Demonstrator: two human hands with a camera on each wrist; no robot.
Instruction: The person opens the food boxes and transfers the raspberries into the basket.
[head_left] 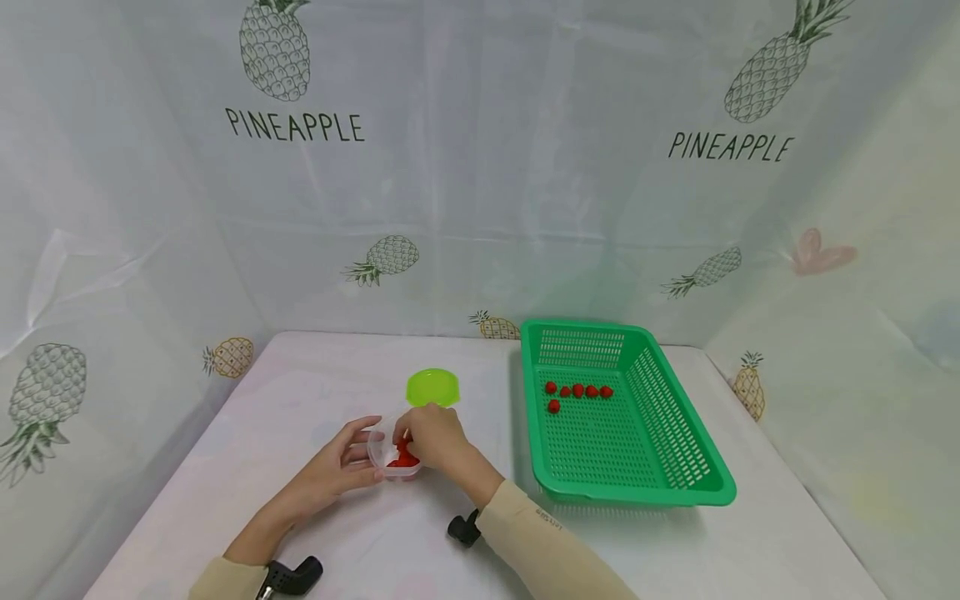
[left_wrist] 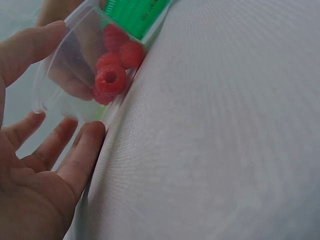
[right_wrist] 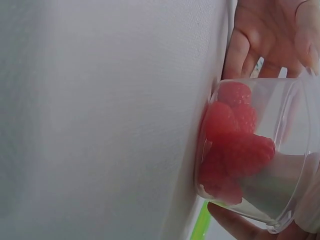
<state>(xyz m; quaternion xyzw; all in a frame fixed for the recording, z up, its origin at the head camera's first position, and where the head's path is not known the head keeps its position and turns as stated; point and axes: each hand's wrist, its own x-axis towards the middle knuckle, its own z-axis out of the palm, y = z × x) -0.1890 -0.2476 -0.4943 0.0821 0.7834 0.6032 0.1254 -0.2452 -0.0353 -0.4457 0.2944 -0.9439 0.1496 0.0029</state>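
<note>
A: Since the soft-looking red raspberries (left_wrist: 110,79) sat heaped in the bottom of your small, clear, rounded plastic tub (head_left: 384,440), squeezing too hard could have crushed one, and catching the thin rim could have tipped the lot.

B: And your grip?

A: Your right hand (head_left: 435,435) dipped into the tub, fingers bent down to the fruit. Whether you pinched one, I couldn't tell; your knuckles hid it. Your left hand (head_left: 327,473) was loosely spread about the tub's side, thumb and a fingertip against it, not clasping it. I'd judge that light support the weak point.

B: So a shove away from you might have slid it against the flat, light-green plastic lid (head_left: 432,387) just beyond?

A: Yes. The large green slotted plastic basket (head_left: 637,497), with six red berries (head_left: 578,390) inside, stood well apart to your right.
</note>
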